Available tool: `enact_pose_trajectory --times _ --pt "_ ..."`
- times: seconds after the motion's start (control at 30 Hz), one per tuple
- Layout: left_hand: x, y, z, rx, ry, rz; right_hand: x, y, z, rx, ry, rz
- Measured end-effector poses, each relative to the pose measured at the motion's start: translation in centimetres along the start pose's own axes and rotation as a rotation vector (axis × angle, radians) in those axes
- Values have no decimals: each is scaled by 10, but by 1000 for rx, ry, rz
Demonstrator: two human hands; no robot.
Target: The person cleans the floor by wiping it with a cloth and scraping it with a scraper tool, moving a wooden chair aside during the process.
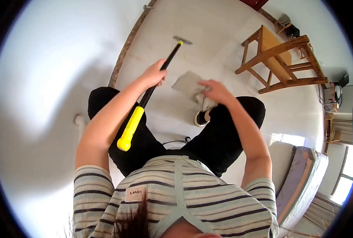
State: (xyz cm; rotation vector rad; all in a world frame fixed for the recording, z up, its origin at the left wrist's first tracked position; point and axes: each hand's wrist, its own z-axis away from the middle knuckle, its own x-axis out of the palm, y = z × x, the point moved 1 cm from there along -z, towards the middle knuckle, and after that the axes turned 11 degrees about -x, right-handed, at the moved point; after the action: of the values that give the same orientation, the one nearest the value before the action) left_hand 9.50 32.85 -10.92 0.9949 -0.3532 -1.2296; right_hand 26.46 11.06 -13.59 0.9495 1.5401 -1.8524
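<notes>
Hair [136,219] dangles; the outstretched left hand [154,75] clasps a pole [147,97], the right hand [217,91] (blurred) grey cloth [186,84].

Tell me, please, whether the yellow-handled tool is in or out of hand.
In hand: the left grip is closed around the yellow-handled tool at its black shaft.

The pale label [133,194] on the striped shirt [220,194] reads "LOVE'S", upside down in view.
</notes>
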Motion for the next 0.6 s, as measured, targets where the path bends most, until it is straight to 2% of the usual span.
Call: enact_pose_trajectory --times 0.13,0.17,0.23,0.27,0.5,0.6 --pt "24 -50 -6 -145 -71 -88 41 -16 0 -150 -211 98" --pt "31 -62 -9 -183 -77 -87 45 -19 0 -146 -209 77" --pt "43 -81 -14 -291 -124 -33 42 -27 2 -131 -408 54" --pt "49 -86 -14 -334 -117 -26 40 -26 3 -134 -438 67" --pt "78 -109 -39 -390 -54 -50 46 -6 7 -152 -383 58" --pt "81 -115 -55 -396 -41 -33 40 -11 6 -197 -262 20"
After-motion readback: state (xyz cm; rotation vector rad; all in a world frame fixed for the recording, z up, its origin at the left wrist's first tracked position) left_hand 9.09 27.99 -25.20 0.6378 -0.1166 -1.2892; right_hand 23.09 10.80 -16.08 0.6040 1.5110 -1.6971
